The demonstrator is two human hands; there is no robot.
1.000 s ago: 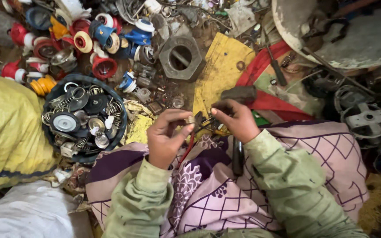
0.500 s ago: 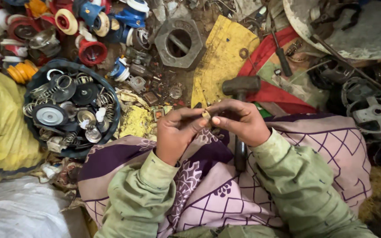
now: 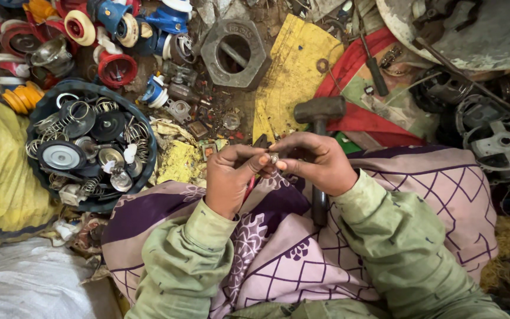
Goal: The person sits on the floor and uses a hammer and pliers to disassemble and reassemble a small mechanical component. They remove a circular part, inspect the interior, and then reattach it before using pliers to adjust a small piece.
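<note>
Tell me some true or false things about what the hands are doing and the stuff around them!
1. Both hands, left hand and right hand, pinch one small metal part. True.
2. The dark-headed metal hammer is gripped in the right hand. False: it lies on the lap under the hands.
3. The round dark blue plastic tub holds springs and discs. True.
4. The grey hexagonal metal block sits inside the tub. False: it lies apart, above it on the ground.

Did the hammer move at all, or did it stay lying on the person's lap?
No. The hammer keeps its place beside the yellow sheet and across the lap; only the camera shifted.
</note>
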